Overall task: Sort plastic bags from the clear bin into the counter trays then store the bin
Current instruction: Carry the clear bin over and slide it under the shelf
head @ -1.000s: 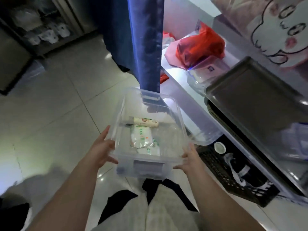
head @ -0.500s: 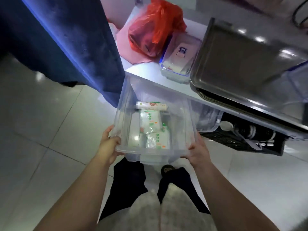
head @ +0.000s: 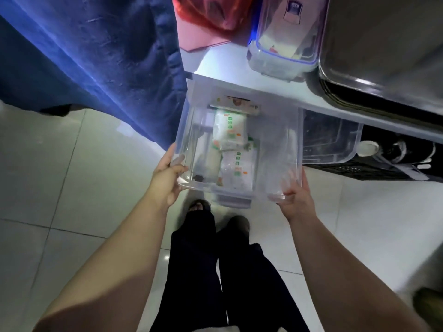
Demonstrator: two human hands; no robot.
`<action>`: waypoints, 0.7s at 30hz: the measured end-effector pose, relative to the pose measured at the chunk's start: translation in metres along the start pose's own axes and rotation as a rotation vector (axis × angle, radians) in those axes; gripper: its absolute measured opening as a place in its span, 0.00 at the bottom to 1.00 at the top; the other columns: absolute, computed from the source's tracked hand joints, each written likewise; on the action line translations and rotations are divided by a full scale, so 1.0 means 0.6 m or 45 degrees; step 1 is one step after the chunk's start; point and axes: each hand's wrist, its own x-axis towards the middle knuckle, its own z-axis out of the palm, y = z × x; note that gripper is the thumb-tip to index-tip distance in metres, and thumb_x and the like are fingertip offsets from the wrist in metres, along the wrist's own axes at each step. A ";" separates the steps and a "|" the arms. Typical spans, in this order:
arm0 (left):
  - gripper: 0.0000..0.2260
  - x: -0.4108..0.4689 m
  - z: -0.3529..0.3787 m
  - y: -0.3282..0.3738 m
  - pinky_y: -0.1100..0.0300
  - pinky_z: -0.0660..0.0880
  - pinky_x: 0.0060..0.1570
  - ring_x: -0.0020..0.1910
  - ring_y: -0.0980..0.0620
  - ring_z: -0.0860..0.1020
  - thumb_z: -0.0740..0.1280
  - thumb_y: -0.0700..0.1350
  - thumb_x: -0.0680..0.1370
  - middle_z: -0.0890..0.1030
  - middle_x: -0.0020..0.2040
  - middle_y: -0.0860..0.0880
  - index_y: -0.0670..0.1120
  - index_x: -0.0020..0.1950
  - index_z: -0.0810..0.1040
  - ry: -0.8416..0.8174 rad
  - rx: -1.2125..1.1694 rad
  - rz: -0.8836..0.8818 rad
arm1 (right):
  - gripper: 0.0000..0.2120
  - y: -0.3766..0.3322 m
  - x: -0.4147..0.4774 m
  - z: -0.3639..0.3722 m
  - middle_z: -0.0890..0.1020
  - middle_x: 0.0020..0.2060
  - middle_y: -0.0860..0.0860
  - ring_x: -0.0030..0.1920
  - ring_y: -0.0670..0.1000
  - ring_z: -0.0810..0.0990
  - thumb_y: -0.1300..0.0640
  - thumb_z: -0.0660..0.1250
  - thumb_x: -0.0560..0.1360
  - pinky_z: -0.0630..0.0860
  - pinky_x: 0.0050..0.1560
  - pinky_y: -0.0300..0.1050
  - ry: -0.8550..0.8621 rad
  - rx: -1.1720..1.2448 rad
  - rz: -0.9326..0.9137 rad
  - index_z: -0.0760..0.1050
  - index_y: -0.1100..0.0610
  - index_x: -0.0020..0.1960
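I hold the clear bin (head: 275,140) in both hands above the floor, its far rim against the white counter's front edge. My left hand (head: 167,180) grips the near left corner, and my right hand (head: 296,196) grips the near right corner. Inside lie several white plastic bag packs with green print (head: 230,130), and a beige roll lies across the far end. A dark metal tray (head: 383,44) sits on the counter (head: 215,65) at the upper right.
A lidded clear container (head: 285,41) and a red plastic bag (head: 211,13) sit on the counter. A blue curtain (head: 96,56) hangs at left. Under the counter sit another clear bin (head: 335,140) and a black crate (head: 383,164). My legs stand on white tiles.
My view has tilted down and closer to the counter. The bin has moved forward to the counter's edge, still held in both hands.
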 end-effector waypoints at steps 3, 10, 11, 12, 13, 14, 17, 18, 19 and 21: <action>0.27 0.041 -0.003 -0.023 0.58 0.80 0.38 0.51 0.55 0.83 0.61 0.34 0.76 0.80 0.60 0.53 0.58 0.70 0.71 -0.050 -0.072 0.050 | 0.36 0.027 0.038 -0.007 0.71 0.67 0.46 0.59 0.52 0.76 0.75 0.55 0.72 0.73 0.55 0.66 0.023 0.061 -0.004 0.71 0.39 0.65; 0.16 0.140 0.030 -0.022 0.49 0.78 0.54 0.56 0.51 0.81 0.56 0.47 0.80 0.82 0.59 0.53 0.56 0.63 0.79 -0.262 -0.313 0.146 | 0.37 0.021 0.142 0.016 0.75 0.66 0.46 0.61 0.51 0.76 0.77 0.53 0.72 0.74 0.56 0.62 0.035 0.166 -0.085 0.74 0.36 0.59; 0.17 0.157 0.038 -0.018 0.47 0.76 0.58 0.61 0.49 0.79 0.55 0.47 0.80 0.80 0.63 0.51 0.55 0.66 0.77 -0.296 -0.267 0.185 | 0.37 0.017 0.161 0.024 0.75 0.66 0.47 0.61 0.51 0.77 0.77 0.54 0.72 0.73 0.59 0.62 0.031 0.185 -0.105 0.73 0.37 0.61; 0.18 0.171 0.046 -0.014 0.45 0.75 0.60 0.63 0.47 0.77 0.53 0.48 0.81 0.78 0.65 0.51 0.56 0.67 0.75 -0.321 -0.228 0.212 | 0.37 0.014 0.177 0.033 0.75 0.66 0.48 0.61 0.51 0.77 0.77 0.54 0.72 0.72 0.60 0.60 0.040 0.191 -0.132 0.72 0.38 0.64; 0.18 0.184 0.053 -0.011 0.43 0.75 0.59 0.64 0.46 0.76 0.52 0.50 0.82 0.77 0.67 0.51 0.58 0.68 0.73 -0.326 -0.181 0.227 | 0.36 0.010 0.192 0.043 0.76 0.65 0.49 0.60 0.51 0.78 0.77 0.55 0.72 0.72 0.60 0.58 0.054 0.187 -0.166 0.72 0.40 0.65; 0.17 0.194 0.059 -0.006 0.43 0.76 0.58 0.64 0.46 0.77 0.52 0.52 0.82 0.77 0.67 0.52 0.60 0.68 0.72 -0.324 -0.117 0.234 | 0.35 0.006 0.204 0.053 0.78 0.64 0.49 0.60 0.51 0.78 0.77 0.56 0.72 0.73 0.61 0.58 0.067 0.185 -0.201 0.72 0.41 0.66; 0.18 0.206 0.068 0.002 0.43 0.77 0.57 0.62 0.47 0.78 0.57 0.58 0.80 0.78 0.65 0.53 0.61 0.68 0.72 -0.223 0.138 0.248 | 0.29 -0.007 0.226 0.064 0.80 0.61 0.50 0.60 0.53 0.79 0.74 0.61 0.72 0.74 0.61 0.62 0.081 0.192 -0.252 0.76 0.44 0.62; 0.17 0.204 0.071 0.000 0.43 0.77 0.57 0.60 0.49 0.79 0.59 0.58 0.79 0.80 0.63 0.53 0.59 0.67 0.74 -0.103 0.214 0.283 | 0.27 -0.010 0.227 0.060 0.80 0.61 0.51 0.60 0.53 0.78 0.71 0.64 0.73 0.73 0.62 0.61 0.077 0.200 -0.258 0.76 0.45 0.63; 0.17 0.196 0.074 -0.006 0.44 0.77 0.58 0.57 0.52 0.80 0.61 0.57 0.78 0.81 0.60 0.53 0.57 0.65 0.75 0.076 0.253 0.352 | 0.25 -0.012 0.224 0.050 0.80 0.61 0.50 0.61 0.52 0.78 0.69 0.65 0.73 0.73 0.63 0.59 0.075 0.207 -0.259 0.75 0.47 0.64; 0.15 0.161 0.082 -0.026 0.48 0.77 0.60 0.56 0.56 0.80 0.65 0.51 0.78 0.81 0.57 0.53 0.50 0.64 0.77 0.434 0.299 0.609 | 0.21 -0.007 0.213 0.014 0.81 0.57 0.49 0.58 0.51 0.79 0.63 0.67 0.74 0.74 0.61 0.54 0.063 0.247 -0.231 0.74 0.49 0.65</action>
